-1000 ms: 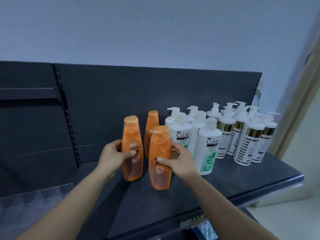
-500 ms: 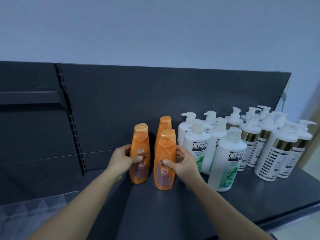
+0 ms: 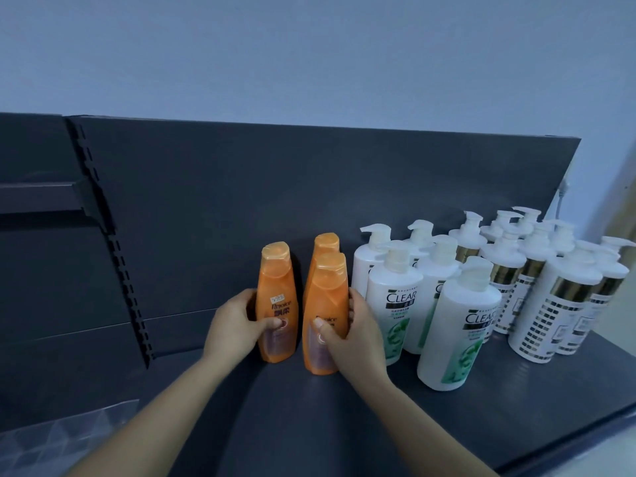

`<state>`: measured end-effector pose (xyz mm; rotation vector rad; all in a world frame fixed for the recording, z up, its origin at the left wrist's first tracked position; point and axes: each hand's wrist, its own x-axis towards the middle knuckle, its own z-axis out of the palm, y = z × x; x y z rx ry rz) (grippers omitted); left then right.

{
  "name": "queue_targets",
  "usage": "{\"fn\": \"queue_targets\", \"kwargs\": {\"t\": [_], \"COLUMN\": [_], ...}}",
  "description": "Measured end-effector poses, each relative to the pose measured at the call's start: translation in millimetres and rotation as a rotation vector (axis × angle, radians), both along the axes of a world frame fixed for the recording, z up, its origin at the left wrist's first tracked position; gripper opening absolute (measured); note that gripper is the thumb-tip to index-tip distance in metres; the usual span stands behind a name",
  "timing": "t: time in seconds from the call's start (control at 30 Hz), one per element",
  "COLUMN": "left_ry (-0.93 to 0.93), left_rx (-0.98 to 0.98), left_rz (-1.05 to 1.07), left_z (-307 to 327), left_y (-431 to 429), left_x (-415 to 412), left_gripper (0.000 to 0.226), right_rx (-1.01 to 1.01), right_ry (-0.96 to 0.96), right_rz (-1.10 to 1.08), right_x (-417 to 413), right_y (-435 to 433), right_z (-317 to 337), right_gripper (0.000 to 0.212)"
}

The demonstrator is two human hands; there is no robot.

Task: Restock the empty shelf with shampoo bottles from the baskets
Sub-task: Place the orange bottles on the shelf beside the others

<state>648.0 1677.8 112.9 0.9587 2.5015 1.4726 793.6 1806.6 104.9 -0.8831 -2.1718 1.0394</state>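
Three orange shampoo bottles [image 3: 327,304] stand upright on the dark shelf [image 3: 344,425], just left of the white pump bottles [image 3: 395,304] marked "CLEAR". The left hand [image 3: 234,325] grips the left orange bottle [image 3: 277,290]. The right hand [image 3: 351,335] grips the nearer orange bottle [image 3: 325,287] — both read "Rejoice" — with the third orange bottle [image 3: 325,242] just behind. The gold-banded bottles [image 3: 564,304] stand at far right, print unreadable.

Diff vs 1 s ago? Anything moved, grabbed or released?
The right hand has slid the front orange bottle back, closer to the rear orange bottle. The left hand keeps the left orange bottle about where it was. Nothing grabbed or released: both hands still grip their bottles. The pump bottles stayed put on the shelf; only the camera shifted.
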Motion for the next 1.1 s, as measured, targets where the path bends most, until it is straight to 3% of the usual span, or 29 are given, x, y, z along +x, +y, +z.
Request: {"fn": "queue_targets", "kwargs": {"t": [0.1,0.23,0.5,1.1], "left_ry": [0.045,0.05,0.093,0.197], "left_rx": [-0.032,-0.021,-0.04,-0.092], "left_rz": [0.039,0.017,0.058,0.049], "left_z": [-5.0,-6.0,-8.2,-8.7], "left_y": [4.2,13.0,25.2,26.4], "left_x": [0.3,-2.7,-10.4,-6.1], "left_gripper": [0.039,0.037,0.042,0.044], "right_rx": [0.114,0.156,0.161,0.048], "right_ry": [-0.133,-0.198,-0.131,-0.169], "right_rz": [-0.098,-0.174,-0.214,-0.064], "right_x": [-2.6,-12.5,-15.7,-14.8], "right_y": [-10.3,-13.3,-5.8,-0.4], "right_z": [-2.5,-7.3,-15.0,-8.3], "right_gripper": [0.112,0.103,0.078,0.108]}}
